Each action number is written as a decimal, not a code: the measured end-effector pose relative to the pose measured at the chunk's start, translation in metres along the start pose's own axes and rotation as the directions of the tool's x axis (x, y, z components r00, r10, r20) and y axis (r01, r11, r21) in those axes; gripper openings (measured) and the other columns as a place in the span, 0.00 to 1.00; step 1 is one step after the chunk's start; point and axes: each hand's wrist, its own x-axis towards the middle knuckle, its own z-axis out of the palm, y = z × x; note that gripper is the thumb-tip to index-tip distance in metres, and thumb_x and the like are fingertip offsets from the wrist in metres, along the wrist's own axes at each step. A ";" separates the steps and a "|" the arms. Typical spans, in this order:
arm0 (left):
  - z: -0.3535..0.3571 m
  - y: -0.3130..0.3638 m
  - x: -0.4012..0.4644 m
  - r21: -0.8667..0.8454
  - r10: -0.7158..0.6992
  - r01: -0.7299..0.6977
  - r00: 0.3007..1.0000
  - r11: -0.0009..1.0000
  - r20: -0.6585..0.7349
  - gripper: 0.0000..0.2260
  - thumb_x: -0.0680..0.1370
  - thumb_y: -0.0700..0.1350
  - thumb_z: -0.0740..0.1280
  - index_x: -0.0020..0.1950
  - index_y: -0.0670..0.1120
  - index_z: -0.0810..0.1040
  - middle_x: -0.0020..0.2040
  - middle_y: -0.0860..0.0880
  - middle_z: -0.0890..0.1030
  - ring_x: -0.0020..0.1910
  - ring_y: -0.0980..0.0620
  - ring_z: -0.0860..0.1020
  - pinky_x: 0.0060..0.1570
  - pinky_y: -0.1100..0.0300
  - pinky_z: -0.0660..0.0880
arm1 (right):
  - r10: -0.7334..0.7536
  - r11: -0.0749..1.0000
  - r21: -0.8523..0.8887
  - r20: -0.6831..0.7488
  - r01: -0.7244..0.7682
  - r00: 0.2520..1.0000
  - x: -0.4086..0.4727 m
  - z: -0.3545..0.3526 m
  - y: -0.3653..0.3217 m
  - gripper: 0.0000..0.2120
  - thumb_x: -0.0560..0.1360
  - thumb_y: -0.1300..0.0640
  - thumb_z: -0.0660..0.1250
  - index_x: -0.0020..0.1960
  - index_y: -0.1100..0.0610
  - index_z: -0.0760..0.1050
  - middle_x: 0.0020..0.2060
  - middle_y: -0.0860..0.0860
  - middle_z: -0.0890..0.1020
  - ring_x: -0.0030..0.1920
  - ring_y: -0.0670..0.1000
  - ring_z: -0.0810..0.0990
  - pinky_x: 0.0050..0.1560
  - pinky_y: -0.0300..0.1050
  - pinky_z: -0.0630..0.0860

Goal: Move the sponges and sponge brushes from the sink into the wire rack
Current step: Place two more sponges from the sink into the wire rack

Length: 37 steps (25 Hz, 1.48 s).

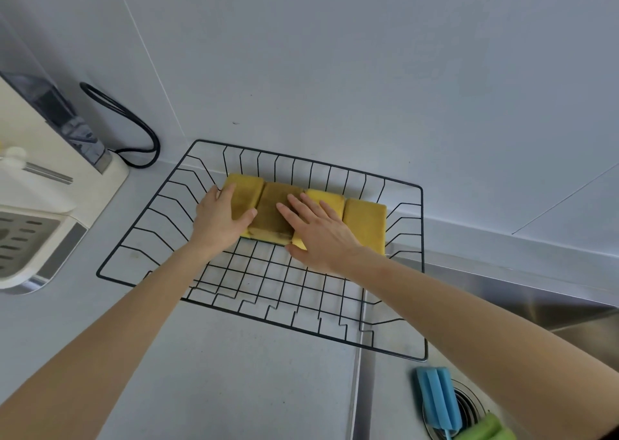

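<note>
On the pale counter (pixel 234 372), seen from the head camera, a black wire rack (pixel 187 299) sits against the wall with its right end overhanging the steel sink (pixel 552 309). Four sponges lie side by side along the rack's far edge: a yellow sponge (pixel 246 185) at the left, a brown-topped sponge (pixel 271 212) next, a second yellow sponge (pixel 330 200), and a yellow sponge at the right end (pixel 366 223). The left hand (pixel 219 220) rests flat with spread fingers on the leftmost sponge, thumb against the brown one. The right hand (pixel 320 232) lies flat and unclenched across the brown and third sponges, gripping nothing. Down in the sink, a blue sponge brush (pixel 435 399) and a green sponge brush (pixel 485 428) lie over the drain (pixel 469 402). A cream appliance (pixel 43 185) stands at the left.
</note>
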 end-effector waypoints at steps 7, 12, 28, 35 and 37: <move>-0.018 0.022 -0.031 0.069 0.147 -0.147 0.989 0.987 0.004 0.29 0.76 0.50 0.63 0.73 0.42 0.58 0.73 0.38 0.62 0.74 0.41 0.57 0.73 0.46 0.57 | 0.055 0.998 -0.021 -0.042 -0.056 0.998 -0.038 -0.041 0.006 0.33 0.78 0.48 0.58 0.77 0.51 0.46 0.78 0.52 0.50 0.78 0.53 0.46 0.77 0.52 0.42; -0.035 0.054 -0.064 0.200 0.299 -0.302 0.953 0.932 0.047 0.29 0.75 0.52 0.62 0.73 0.44 0.59 0.73 0.40 0.62 0.74 0.42 0.58 0.72 0.45 0.59 | 0.112 0.993 -0.038 -0.087 -0.116 0.990 -0.086 -0.067 0.010 0.32 0.79 0.49 0.58 0.77 0.52 0.47 0.78 0.52 0.51 0.78 0.53 0.46 0.77 0.52 0.42; -0.019 0.158 -0.184 0.165 0.539 -0.571 0.818 0.804 0.203 0.27 0.75 0.52 0.63 0.72 0.45 0.61 0.73 0.45 0.64 0.72 0.47 0.62 0.71 0.51 0.61 | 0.331 0.942 0.015 -0.196 -0.335 0.923 -0.246 -0.087 0.045 0.29 0.79 0.50 0.56 0.77 0.52 0.50 0.77 0.52 0.54 0.78 0.52 0.50 0.77 0.51 0.44; 0.011 0.195 -0.209 0.207 0.561 -0.627 0.771 0.751 0.300 0.27 0.76 0.53 0.61 0.72 0.47 0.60 0.74 0.46 0.63 0.72 0.47 0.62 0.69 0.55 0.62 | 0.403 0.914 0.029 -0.178 -0.405 0.898 -0.303 -0.068 0.070 0.29 0.79 0.49 0.56 0.77 0.52 0.50 0.77 0.53 0.55 0.78 0.53 0.51 0.77 0.52 0.44; 0.022 0.203 -0.213 0.208 0.555 -0.642 0.753 0.738 0.354 0.27 0.76 0.53 0.60 0.73 0.47 0.59 0.74 0.47 0.62 0.72 0.48 0.62 0.69 0.55 0.62 | 0.430 0.902 0.036 -0.160 -0.430 0.889 -0.317 -0.060 0.076 0.29 0.79 0.49 0.56 0.77 0.52 0.50 0.77 0.53 0.55 0.78 0.53 0.51 0.77 0.52 0.44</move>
